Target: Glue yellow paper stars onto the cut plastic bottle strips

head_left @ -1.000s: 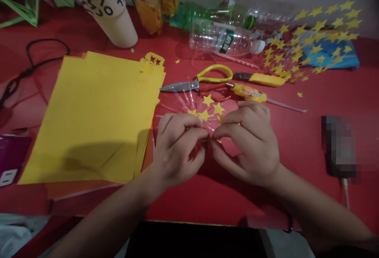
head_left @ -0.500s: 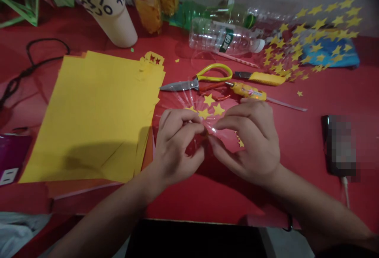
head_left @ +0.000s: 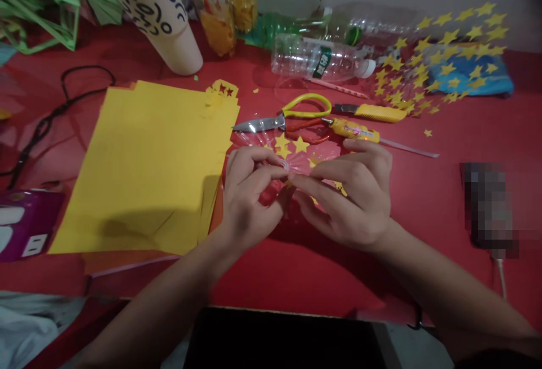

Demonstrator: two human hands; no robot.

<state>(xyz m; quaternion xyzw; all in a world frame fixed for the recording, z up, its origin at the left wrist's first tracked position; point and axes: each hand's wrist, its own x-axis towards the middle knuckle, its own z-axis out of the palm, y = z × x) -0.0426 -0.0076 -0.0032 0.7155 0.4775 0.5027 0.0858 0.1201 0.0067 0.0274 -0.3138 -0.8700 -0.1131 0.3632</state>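
Between my hands lies a clear plastic piece (head_left: 254,138) cut into thin fanned strips, with yellow paper stars (head_left: 301,144) on it. My left hand (head_left: 249,194) is closed, thumb and forefinger pinching the inner part of this plastic. From the other side, my right hand (head_left: 351,194) bends in, its fingertips meeting those of the left. A small bit of yellow shows at the meeting fingertips, but what the right fingers grip there is hidden. Just beyond the right knuckles lies a yellow glue gun (head_left: 353,130). Scissors (head_left: 260,125) with yellow and red handles rest behind the plastic.
Yellow paper sheets (head_left: 156,160) are stacked at left. Behind stand a white cup (head_left: 184,52) and a lying clear bottle (head_left: 296,58). A yellow cutter (head_left: 381,112) and a star-covered plastic piece (head_left: 419,81) are at back right. A black device (head_left: 486,205) with a cable lies right.
The plastic piece has turned between my fingers, so its stars sit in different places. My right forefinger has moved left against the left fingertips. The view has shifted slightly.
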